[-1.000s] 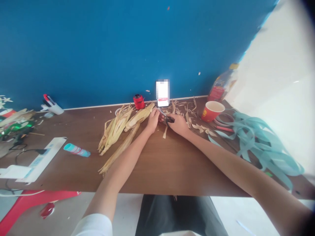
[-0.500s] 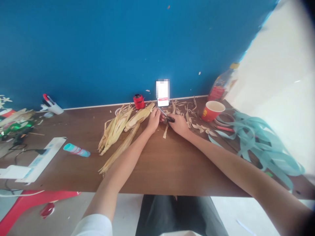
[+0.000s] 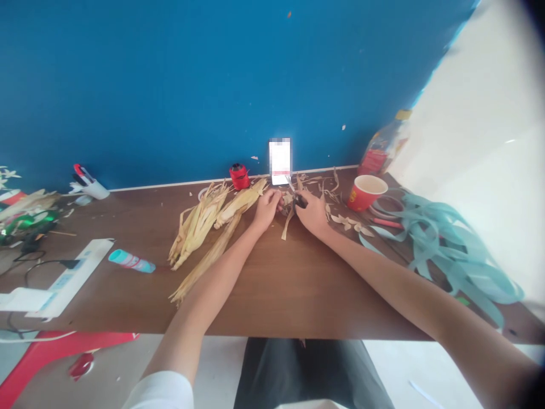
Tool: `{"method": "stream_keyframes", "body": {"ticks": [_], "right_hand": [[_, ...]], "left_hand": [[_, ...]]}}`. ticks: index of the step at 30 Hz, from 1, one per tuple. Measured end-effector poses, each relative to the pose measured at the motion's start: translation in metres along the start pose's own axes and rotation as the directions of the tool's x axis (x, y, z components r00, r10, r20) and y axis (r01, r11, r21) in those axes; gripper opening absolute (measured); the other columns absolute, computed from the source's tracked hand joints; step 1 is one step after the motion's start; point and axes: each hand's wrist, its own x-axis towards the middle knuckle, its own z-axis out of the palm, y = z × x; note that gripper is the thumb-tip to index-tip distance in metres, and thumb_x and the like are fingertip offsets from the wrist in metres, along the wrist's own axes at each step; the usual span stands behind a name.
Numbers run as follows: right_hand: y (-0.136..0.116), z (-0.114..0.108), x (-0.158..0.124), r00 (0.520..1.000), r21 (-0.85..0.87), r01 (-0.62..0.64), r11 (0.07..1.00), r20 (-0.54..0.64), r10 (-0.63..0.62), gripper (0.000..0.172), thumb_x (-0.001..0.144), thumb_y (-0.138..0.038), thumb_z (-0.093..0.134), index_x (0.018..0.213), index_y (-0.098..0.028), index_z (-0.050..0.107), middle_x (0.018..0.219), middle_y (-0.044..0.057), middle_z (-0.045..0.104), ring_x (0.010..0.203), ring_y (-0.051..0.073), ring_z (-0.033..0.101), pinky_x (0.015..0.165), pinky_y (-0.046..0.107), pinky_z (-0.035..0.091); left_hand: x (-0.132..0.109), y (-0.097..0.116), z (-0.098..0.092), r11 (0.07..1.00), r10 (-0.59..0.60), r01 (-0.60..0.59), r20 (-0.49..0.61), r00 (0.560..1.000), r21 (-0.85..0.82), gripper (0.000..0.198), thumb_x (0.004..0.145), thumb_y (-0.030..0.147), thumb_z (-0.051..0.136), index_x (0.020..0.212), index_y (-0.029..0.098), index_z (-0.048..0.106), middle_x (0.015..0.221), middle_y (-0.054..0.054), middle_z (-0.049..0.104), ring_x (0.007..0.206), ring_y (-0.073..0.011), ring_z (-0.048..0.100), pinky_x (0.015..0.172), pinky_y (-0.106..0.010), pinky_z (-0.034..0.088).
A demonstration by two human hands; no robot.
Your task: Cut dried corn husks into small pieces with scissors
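My right hand (image 3: 313, 213) is shut on a pair of black-handled scissors (image 3: 298, 200), whose blades point up and away from me. My left hand (image 3: 267, 209) pinches a small piece of dried corn husk (image 3: 286, 200) close to the blades. Whether the blades touch that piece is hard to tell. A long strip of dried husk (image 3: 286, 225) hangs down between my hands. To the left of my left hand lie bundles of dried corn husks (image 3: 198, 227) and a long husk strip (image 3: 208, 267). Husk scraps (image 3: 326, 196) are scattered beyond my right hand.
The brown wooden table (image 3: 289, 284) meets a blue wall. A red paper cup (image 3: 365, 192), tape roll (image 3: 383, 209), teal ribbon strips (image 3: 451, 250), plastic bottle (image 3: 380, 150), red spool (image 3: 239, 176), upright phone (image 3: 280, 162) and power strip (image 3: 72, 278) stand around.
The scissors have swung so the blades point more steeply away from me, and my right hand has shifted slightly up and to the right. The husk bundles have not moved.
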Motion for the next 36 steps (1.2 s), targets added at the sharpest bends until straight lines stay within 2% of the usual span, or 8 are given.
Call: {"method": "stream_keyframes", "body": {"ticks": [7,12,15,18,22,24,29,36], "right_hand": [[0.004,0.005,0.002,0.998,0.264,0.019,0.964,0.053,-0.034,0.039,0.074,-0.023,0.062,0.113,-0.02,0.065,0.09,0.004,0.073,0.08,0.021,0.069,0.076,0.035,0.055],[0.006,0.006,0.003,0.996,0.392,0.009,0.92,0.074,-0.042,0.044,0.072,-0.022,0.064,0.116,-0.02,0.062,0.099,0.007,0.073,0.09,0.023,0.07,0.084,0.039,0.056],[0.008,0.007,0.004,0.998,0.412,-0.01,0.911,0.057,-0.015,0.046,0.072,-0.021,0.063,0.118,-0.02,0.06,0.099,0.006,0.072,0.09,0.022,0.07,0.086,0.04,0.056],[0.009,0.007,0.004,1.0,0.405,-0.017,0.914,0.028,0.006,0.049,0.073,-0.022,0.065,0.121,-0.021,0.057,0.097,0.005,0.071,0.089,0.021,0.068,0.086,0.039,0.055],[0.008,0.006,0.006,0.999,0.424,-0.037,0.905,0.017,0.032,0.054,0.075,-0.029,0.068,0.126,-0.021,0.052,0.097,0.006,0.069,0.088,0.021,0.067,0.085,0.038,0.055],[0.006,0.005,0.006,0.999,0.423,-0.051,0.905,0.025,0.045,0.054,0.076,-0.032,0.068,0.125,-0.02,0.051,0.097,0.007,0.069,0.089,0.021,0.067,0.086,0.038,0.055],[0.004,0.003,0.006,0.997,0.407,-0.073,0.911,0.043,0.061,0.049,0.075,-0.037,0.069,0.117,-0.021,0.05,0.096,0.007,0.068,0.089,0.021,0.066,0.084,0.038,0.054],[0.005,0.005,0.006,0.996,0.542,-0.086,0.836,0.026,0.085,0.05,0.074,-0.039,0.07,0.115,-0.023,0.049,0.087,0.001,0.067,0.079,0.017,0.065,0.072,0.032,0.054]], "left_hand": [[0.002,-0.008,-0.001,0.998,0.015,-0.017,0.031,0.999,0.057,0.035,0.089,0.039,0.058,0.111,0.015,0.07,0.094,-0.009,0.074,0.071,-0.0141,0.065,0.056,-0.022,0.048],[0.001,-0.008,0.001,0.978,0.071,-0.092,0.117,0.991,0.185,0.037,0.091,0.036,0.052,0.118,0.017,0.069,0.109,-0.01,0.073,0.081,-0.0163,0.068,0.069,-0.027,0.055],[-0.002,-0.001,0.003,0.977,0.022,-0.049,0.133,0.991,0.205,0.039,0.093,0.03,0.047,0.121,0.015,0.067,0.122,-0.011,0.069,0.084,-0.0172,0.068,0.069,-0.028,0.057],[-0.006,0.006,0.004,0.962,0.009,-0.053,0.163,0.987,0.269,0.041,0.092,0.023,0.042,0.125,0.015,0.065,0.122,-0.01,0.069,0.082,-0.0177,0.069,0.072,-0.031,0.058],[-0.01,0.008,0.003,0.863,0.162,-0.265,0.263,0.951,0.43,0.048,0.086,0.01,0.04,0.127,0.02,0.064,0.124,-0.008,0.068,0.106,-0.0242,0.067,0.098,-0.039,0.051],[-0.012,0.007,0.004,0.797,0.196,-0.326,0.293,0.936,0.508,0.054,0.084,0.006,0.04,0.132,0.021,0.06,0.126,-0.008,0.067,0.116,-0.0272,0.062,0.104,-0.042,0.046],[-0.014,0.002,0.005,0.716,0.17,-0.321,0.292,0.941,0.62,0.061,0.084,0.007,0.04,0.143,0.019,0.049,0.121,-0.012,0.069,0.113,-0.0296,0.064,0.1,-0.043,0.046],[-0.018,0.011,0.006,0.715,0.225,-0.369,0.304,0.926,0.594,0.052,0.089,0.014,0.038,0.138,0.021,0.054,0.122,-0.01,0.068,0.116,-0.0274,0.063,0.103,-0.039,0.045]]}}
